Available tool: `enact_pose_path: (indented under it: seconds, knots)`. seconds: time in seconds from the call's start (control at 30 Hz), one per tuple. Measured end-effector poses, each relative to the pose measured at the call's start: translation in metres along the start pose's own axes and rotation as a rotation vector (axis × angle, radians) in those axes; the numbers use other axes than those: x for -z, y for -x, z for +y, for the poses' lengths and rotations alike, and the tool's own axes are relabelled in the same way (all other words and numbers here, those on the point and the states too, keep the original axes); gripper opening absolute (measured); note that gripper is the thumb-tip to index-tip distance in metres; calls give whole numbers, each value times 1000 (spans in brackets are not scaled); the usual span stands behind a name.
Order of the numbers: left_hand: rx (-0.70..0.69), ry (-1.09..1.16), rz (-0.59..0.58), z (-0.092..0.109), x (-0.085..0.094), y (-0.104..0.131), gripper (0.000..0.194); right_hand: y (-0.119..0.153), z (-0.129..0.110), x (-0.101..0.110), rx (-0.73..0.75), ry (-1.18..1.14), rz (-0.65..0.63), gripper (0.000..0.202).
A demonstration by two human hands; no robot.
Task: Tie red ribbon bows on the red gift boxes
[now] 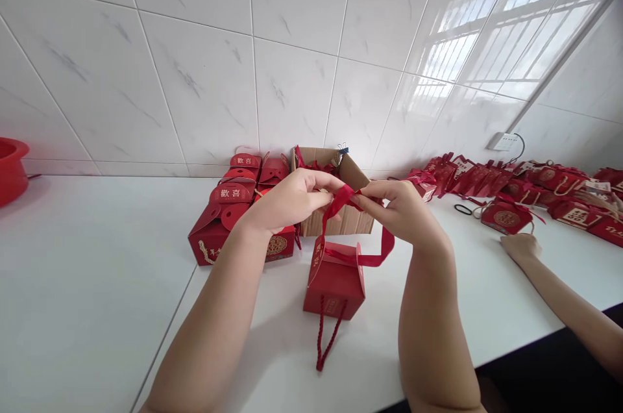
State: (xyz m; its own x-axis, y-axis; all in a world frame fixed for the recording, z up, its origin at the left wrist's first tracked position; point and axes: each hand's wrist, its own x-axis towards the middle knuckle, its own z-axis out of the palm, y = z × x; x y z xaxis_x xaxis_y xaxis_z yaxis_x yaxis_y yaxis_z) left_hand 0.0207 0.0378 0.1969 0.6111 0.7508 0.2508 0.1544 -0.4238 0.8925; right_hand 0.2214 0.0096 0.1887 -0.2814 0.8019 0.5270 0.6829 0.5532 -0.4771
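Note:
A small red gift box (335, 283) stands on the white table in front of me, its twisted red cord handle hanging down on the near side. A red ribbon (377, 260) runs through the top of the box and rises in a loop above it. My left hand (311, 195) pinches the ribbon where its two parts cross. From the other side, my right hand (392, 205) pinches the same ribbon close by. Both hands are closed and held above the box, almost touching each other. Parts of the fingertips are hidden behind the ribbon.
Several red gift boxes (214, 231) are grouped at the left. Behind my hands stands an open cardboard box (357, 173) with red items inside. A co-worker's hand (520, 245) rests near a red box (506, 215) at right. A red basin (10, 169) sits far left.

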Motion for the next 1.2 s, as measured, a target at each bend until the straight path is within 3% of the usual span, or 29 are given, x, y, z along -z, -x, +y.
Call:
enact_pose_path:
  seconds: [0.2,0.57,0.9,1.2]
  knots:
    - [-100,-119,102,-5,-7,-3,26,0,0,-1,-30,-12,35,29]
    - [-305,-391,318,2,-13,1,17,0,0,-1,-52,-118,88,41]
    - [-262,-669,331,11,2,14,18,30,9,-7,-209,-171,327,41]
    - [-216,-746,450,4,22,45,13,71,27,-8,-409,-199,487,40]
